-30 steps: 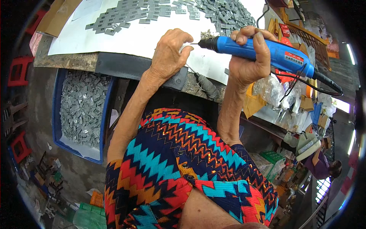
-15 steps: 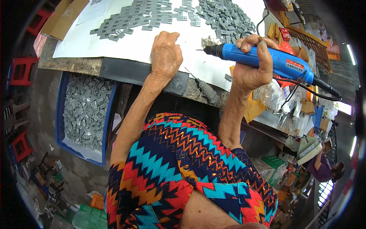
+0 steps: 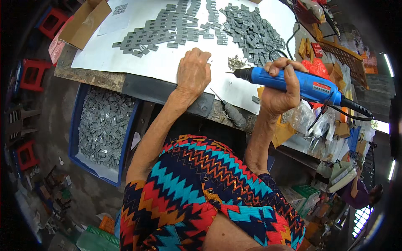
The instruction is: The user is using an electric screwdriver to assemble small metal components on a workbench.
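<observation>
My right hand (image 3: 279, 93) is wrapped round a blue electric screwdriver (image 3: 307, 85), held level above the table's front part. Its thin bit points left toward my left hand, and a small heap of screws (image 3: 236, 63) lies just beyond the tip. My left hand (image 3: 194, 72) rests on the white sheet (image 3: 159, 62) by the near edge with its fingers curled in. Whatever those fingers hold is hidden behind the knuckles. Beyond it, flat grey plastic pieces (image 3: 165, 30) lie in staggered rows, with a loose pile of similar grey pieces (image 3: 254, 35) to their right.
A blue bin (image 3: 75, 129) full of grey pieces stands below the table at left. A wrapped-handle tool (image 3: 234, 115) lies at the table's near edge. An open cardboard box (image 3: 86, 25) sits at far left; plastic bags (image 3: 299, 115) clutter the right. Another person (image 3: 360, 194) is at far right.
The whole view has shifted, so the table and both hands appear lower and slightly farther right. Both hands keep nearly the same pose, and the screwdriver stays in my right hand.
</observation>
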A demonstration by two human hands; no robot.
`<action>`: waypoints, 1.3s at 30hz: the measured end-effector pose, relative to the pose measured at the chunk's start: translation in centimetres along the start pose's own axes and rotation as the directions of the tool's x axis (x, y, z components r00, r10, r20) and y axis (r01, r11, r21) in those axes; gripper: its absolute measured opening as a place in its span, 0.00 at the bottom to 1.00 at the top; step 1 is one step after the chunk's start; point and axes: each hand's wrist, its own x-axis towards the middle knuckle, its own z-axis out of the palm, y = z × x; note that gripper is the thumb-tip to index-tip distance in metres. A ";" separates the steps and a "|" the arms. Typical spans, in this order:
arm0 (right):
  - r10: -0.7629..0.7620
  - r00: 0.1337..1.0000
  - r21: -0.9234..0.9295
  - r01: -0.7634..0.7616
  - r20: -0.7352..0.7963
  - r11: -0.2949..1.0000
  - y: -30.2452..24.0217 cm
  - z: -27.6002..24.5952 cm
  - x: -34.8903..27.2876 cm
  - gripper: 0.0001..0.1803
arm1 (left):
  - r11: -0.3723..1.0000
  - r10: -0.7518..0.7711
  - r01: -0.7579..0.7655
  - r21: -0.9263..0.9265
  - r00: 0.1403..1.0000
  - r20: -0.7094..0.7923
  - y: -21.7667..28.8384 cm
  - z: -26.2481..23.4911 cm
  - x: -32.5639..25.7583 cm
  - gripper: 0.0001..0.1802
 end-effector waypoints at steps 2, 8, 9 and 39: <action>-0.003 1.000 -0.012 0.002 -0.027 1.000 -0.1 0.0 0.0 0.12 | 0.999 0.030 -0.029 0.029 0.998 -0.055 -1.0 -0.5 0.6 0.11; 0.004 1.000 -0.013 -0.004 0.011 1.000 0.2 0.2 0.1 0.12 | 0.961 0.099 -0.079 0.263 0.993 -0.065 -3.3 -1.6 3.0 0.12; 0.004 1.000 -0.014 -0.004 0.010 1.000 0.2 0.3 0.1 0.12 | 0.962 0.099 -0.079 0.262 0.993 -0.064 -3.5 -1.6 3.2 0.12; 0.093 0.970 -0.091 -0.074 0.226 0.993 1.1 2.2 1.0 0.08 | 0.996 0.084 -0.083 0.037 0.996 -0.004 -2.4 -2.0 -0.2 0.04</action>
